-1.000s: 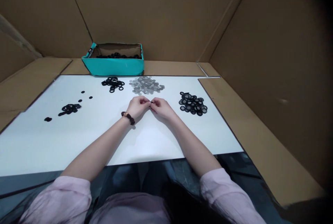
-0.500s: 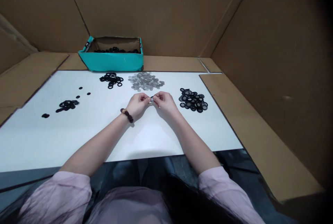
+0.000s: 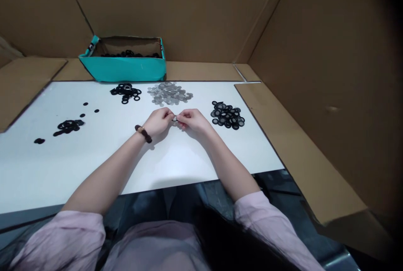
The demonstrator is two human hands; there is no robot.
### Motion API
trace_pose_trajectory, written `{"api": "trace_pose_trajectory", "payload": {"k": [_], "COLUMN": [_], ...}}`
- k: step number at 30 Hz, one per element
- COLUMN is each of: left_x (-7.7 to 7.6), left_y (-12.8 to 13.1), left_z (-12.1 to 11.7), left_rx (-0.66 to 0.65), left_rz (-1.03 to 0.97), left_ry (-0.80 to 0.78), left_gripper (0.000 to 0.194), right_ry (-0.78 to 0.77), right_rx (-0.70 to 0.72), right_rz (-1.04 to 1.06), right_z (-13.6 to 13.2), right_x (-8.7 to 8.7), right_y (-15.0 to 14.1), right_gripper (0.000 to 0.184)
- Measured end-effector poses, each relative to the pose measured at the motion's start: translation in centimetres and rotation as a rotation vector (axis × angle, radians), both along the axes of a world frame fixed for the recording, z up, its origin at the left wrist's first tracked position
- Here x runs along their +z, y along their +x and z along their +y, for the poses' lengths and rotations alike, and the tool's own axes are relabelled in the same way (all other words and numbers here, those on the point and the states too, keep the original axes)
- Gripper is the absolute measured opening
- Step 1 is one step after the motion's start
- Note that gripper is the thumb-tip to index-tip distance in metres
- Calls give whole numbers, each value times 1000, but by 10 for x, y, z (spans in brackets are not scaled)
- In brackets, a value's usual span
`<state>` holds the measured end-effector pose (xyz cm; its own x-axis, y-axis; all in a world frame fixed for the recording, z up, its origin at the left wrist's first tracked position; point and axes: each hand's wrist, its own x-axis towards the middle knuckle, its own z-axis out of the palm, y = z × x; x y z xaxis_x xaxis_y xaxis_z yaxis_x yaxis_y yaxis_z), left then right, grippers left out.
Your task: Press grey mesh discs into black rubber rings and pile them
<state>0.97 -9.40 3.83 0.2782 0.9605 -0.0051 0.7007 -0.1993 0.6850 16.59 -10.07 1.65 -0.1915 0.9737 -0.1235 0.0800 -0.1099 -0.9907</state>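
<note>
One small dark-rimmed piece [image 3: 175,118] is sitting between my fingertips, just above the near part of the worktop [image 3: 176,160], with a paler middle showing inside its rim. My left hand [image 3: 158,121] is pinching it from one side and my right hand [image 3: 193,119] from the other, thumbs and forefingers drawn in narrow and the other fingers curling under. As I judge it, I am working its edge round between both pinches; the next move is calling for a light, even press, without letting the thin rim slip or twist. Whether the middle is lying flush, I cannot tell at this size.

Just beyond my hands, a heap of grey discs [image 3: 170,94] is spreading out, and a heap of black rings [image 3: 126,92] is lying to its left. Over on my right, dark-rimmed discs with grey centres [image 3: 228,115] are piling up; on my left, a cluster of black pieces [image 3: 68,126] is resting with a few strays about it. At the back, a turquoise box [image 3: 126,69] is holding more black rings. Its left corner is carrying a dark-and-white mark, too small for reading; no other lettering is showing.
</note>
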Motion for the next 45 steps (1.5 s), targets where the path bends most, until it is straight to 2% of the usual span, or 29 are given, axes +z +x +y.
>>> {"api": "trace_pose_trajectory", "payload": {"k": [4, 6, 8, 13, 17, 21, 26, 28, 30, 37, 41, 45], "left_x": [-9, -10, -7, 7, 9, 3, -7, -9, -6, 16, 13, 4], "left_y": [7, 8, 5, -13, -21, -15, -3, -1, -1, -14, -17, -15], "left_z": [-1, -2, -1, 4, 7, 9, 7, 5, 3, 1, 5, 9], "left_rx": [149, 155, 76, -191, -239, -106, 28, 51, 30, -192, -226, -135], "left_rz": [-48, -68, -93, -190, -283, -364, -468, -532, -544, -364, -416, -442], "left_ry": [38, 12, -61, -345, -445, -400, -295, -291, -328, -475, -499, -443], "left_gripper": [14, 15, 18, 18, 19, 13, 11, 12, 13, 15, 18, 11], "right_ry": [42, 23, -12, -166, -208, -150, -182, -211, -222, -146, -74, -43], "right_rx": [-69, -97, -72, 152, 255, 248, 73, 45, 62, 170, 196, 209], "right_rz": [-20, -4, 25, 116, 166, 122, 122, 129, 124, 137, 117, 88], "right_z": [-1, -1, -1, -5, -6, -5, -3, -3, -3, -7, -8, -6], "right_x": [-6, -7, -6, 2, 8, 9, 3, 2, 2, 7, 9, 8], "right_y": [-6, -9, -10, -5, 1, 4, -1, -3, -4, -6, -2, 2], "right_gripper": [22, 24, 26, 26, 22, 23, 23, 27, 30, 35, 36, 38]}}
